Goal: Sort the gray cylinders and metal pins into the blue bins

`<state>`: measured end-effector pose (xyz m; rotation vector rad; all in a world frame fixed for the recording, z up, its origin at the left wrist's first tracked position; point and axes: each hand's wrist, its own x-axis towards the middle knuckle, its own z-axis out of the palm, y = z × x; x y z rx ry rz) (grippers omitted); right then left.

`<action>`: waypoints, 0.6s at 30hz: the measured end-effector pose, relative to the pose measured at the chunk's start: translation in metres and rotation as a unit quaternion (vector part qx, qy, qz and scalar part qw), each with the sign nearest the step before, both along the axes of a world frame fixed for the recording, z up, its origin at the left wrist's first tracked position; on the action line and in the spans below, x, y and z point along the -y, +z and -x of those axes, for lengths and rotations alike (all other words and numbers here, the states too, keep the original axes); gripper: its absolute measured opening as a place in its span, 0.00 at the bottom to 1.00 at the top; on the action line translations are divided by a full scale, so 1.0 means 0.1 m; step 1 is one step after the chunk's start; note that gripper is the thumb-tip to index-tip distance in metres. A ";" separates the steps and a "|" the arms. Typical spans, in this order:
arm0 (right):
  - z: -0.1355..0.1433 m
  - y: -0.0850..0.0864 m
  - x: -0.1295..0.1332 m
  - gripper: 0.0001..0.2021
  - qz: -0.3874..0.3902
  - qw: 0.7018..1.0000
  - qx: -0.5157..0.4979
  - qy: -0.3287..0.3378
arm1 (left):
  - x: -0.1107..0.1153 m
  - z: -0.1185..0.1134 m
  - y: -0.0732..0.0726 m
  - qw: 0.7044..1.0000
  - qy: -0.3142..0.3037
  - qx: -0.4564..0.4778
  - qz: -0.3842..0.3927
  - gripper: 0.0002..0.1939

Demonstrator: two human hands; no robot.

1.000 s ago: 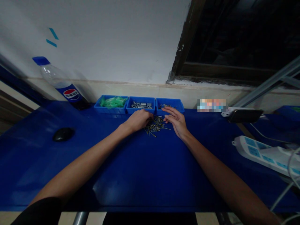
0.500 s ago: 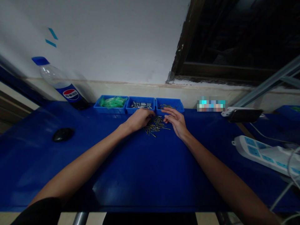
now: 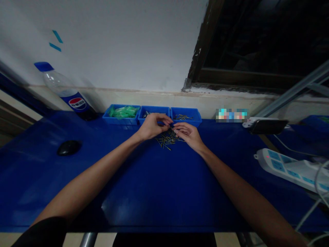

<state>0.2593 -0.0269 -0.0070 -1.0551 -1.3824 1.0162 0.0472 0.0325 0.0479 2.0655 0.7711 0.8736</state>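
Observation:
My left hand hovers above the pile, its thumb and fingertips drawn together. Facing it from the right, my right hand has its fingers pinched, and the fingertips of both hands almost meet. Whatever lies between them is too small and dark to make out. Under the hands spreads a loose pile of thin, brass-coloured screws, partly covered by my fingers. Similar screws lie in the right blue bin just behind. My left hand hides most of the middle blue bin and its metal parts.
A left blue bin holds green plastic bags. To the left are a cola bottle and a black mouse. A phone and a white power strip with cables are on the right. A wall stands behind.
My left hand has lifted from the pile and turned, its fingers now extended toward the right hand. My right hand has moved left and slightly down, bringing the fingertips close together.

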 end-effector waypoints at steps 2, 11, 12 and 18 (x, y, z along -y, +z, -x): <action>0.00 -0.01 -0.01 0.15 0.002 1.000 -0.002 -0.002 | -0.01 0.00 0.01 1.000 -0.012 0.009 0.017 0.12; -0.07 -0.01 -0.03 0.12 0.021 0.998 -0.055 -0.001 | 0.00 -0.02 -0.02 0.998 -0.038 0.005 0.048 0.12; -0.07 -0.01 -0.03 0.11 0.021 0.998 -0.059 0.000 | 0.01 -0.02 -0.02 0.998 -0.037 0.002 0.047 0.12; -0.08 -0.05 -0.05 0.10 0.008 0.996 -0.084 -0.027 | -0.05 0.06 0.04 0.996 -0.001 -0.077 -0.033 0.13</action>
